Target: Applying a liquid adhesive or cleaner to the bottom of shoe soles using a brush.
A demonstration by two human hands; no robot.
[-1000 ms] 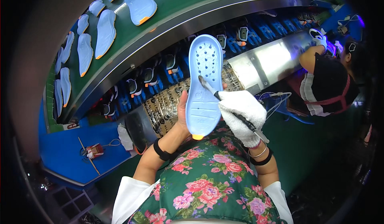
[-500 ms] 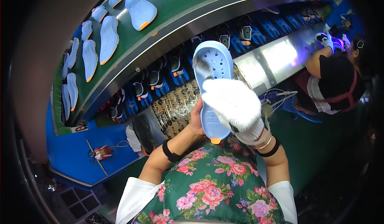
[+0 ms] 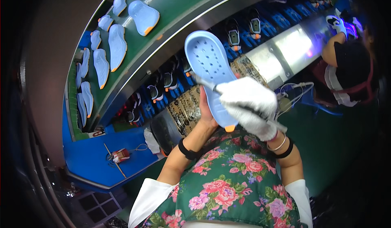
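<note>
A light blue shoe sole (image 3: 207, 59), with rows of small holes and an orange tab at its near end, is held up in front of my apron. My bare left hand (image 3: 206, 112) grips it from below and along its left side, most of the fingers hidden behind it. In a white knitted glove, my right hand (image 3: 248, 102) is closed around a thin brush (image 3: 207, 82). The brush crosses over the middle of the sole, its tip by the left edge. I cannot tell whether the tip touches the sole.
Several more blue soles (image 3: 117, 47) lie on a green conveyor belt (image 3: 175, 24) at the far left. Shoe uppers (image 3: 169, 79) stand in a row beneath it. A taped cardboard roll (image 3: 185, 114) and a blue table (image 3: 89, 154) are nearer. At right, a person (image 3: 346, 61) handles a shoe.
The brush has moved from inside the sole's far part to across its left edge. The sole has shifted slightly left and away, and tilted leftward. The whole view has shifted a little.
</note>
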